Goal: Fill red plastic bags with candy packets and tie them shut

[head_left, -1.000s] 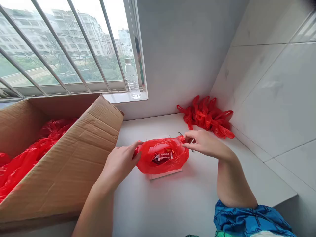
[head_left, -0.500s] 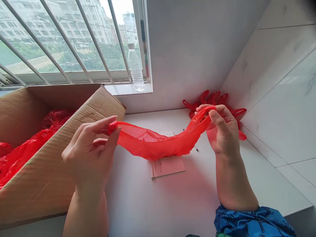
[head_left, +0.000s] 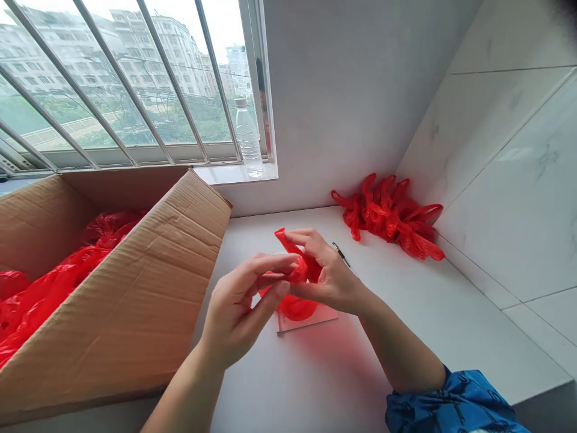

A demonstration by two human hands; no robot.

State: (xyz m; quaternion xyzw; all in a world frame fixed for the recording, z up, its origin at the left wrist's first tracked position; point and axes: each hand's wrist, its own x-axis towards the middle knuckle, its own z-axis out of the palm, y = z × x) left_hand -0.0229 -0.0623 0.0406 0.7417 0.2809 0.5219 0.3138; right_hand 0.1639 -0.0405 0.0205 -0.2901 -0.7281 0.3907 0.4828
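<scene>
A red plastic bag [head_left: 300,307] is bunched between my two hands above the white counter. My left hand [head_left: 246,300] pinches one part of it between thumb and fingers. Close against it, my right hand [head_left: 327,267] grips the bag too, and one end sticks up past its fingers. The hands nearly touch, and much of the bag is hidden behind them. Below lies a pale booklet [head_left: 311,319], partly covered by the bag. A dark pen [head_left: 341,254] rests on the counter just beyond my right hand.
On the left stands a large open cardboard box [head_left: 135,300] with red plastic bags [head_left: 67,270] inside. A pile of folded red bags [head_left: 392,216] lies in the back right corner. A clear bottle [head_left: 249,141] stands on the sill by the barred window.
The bag was stretched out between my widely spaced hands. Now both hands have come together in the middle, and the bag is folded and bunched between them.
</scene>
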